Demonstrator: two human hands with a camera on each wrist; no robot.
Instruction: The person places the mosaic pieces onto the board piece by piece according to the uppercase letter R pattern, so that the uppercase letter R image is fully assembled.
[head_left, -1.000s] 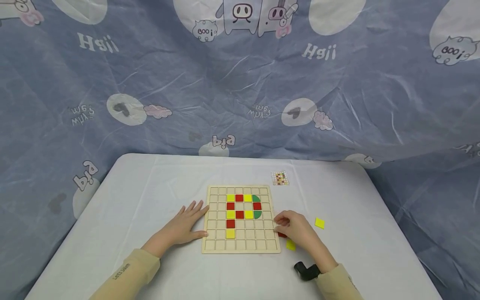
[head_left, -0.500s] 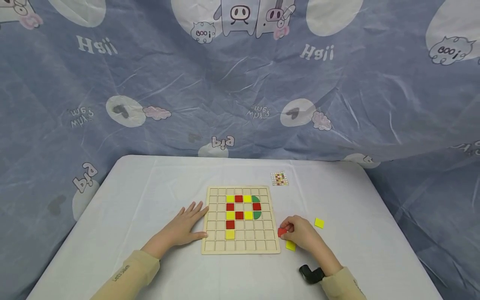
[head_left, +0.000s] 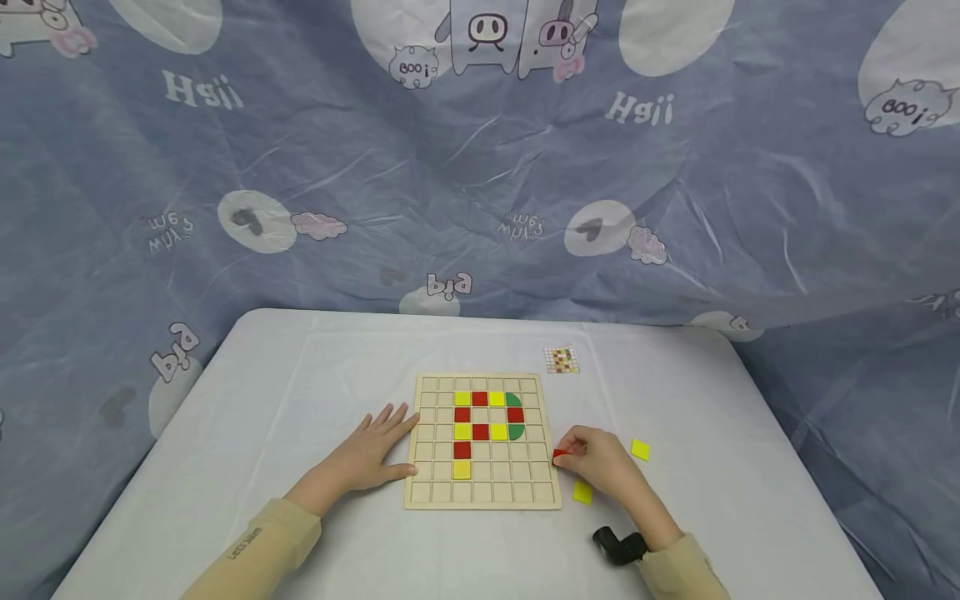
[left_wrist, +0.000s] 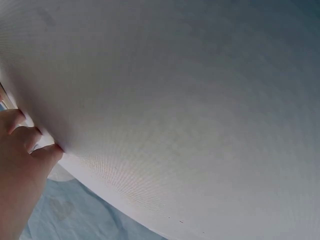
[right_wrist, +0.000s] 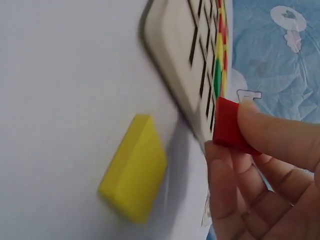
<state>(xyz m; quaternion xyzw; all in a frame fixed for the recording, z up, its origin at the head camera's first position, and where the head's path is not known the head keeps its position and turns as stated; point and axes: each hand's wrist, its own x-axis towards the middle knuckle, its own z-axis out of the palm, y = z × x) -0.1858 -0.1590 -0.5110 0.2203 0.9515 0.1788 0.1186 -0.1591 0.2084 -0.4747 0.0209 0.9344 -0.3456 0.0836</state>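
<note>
Between thumb and fingers my right hand pinches a red square tile, raised just off the right edge of a wooden grid board. My left hand lies with fingers spread, its fingertips and thumb touching the board's left edge. Red and yellow square tiles and green quarter-round tiles sit in the board's cells; a yellow tile is the lowest of them. Below the right hand a loose yellow tile lies on the cloth, seen large in the right wrist view.
Another yellow tile lies right of the right hand. A small printed pattern card rests behind the board's right corner. The black wrist device is at the right wrist. A patterned blue curtain hangs behind the white table.
My right hand has picked the red tile up from the table beside the board and tilted it, shifting slightly toward the board. The left hand has stayed in place.
</note>
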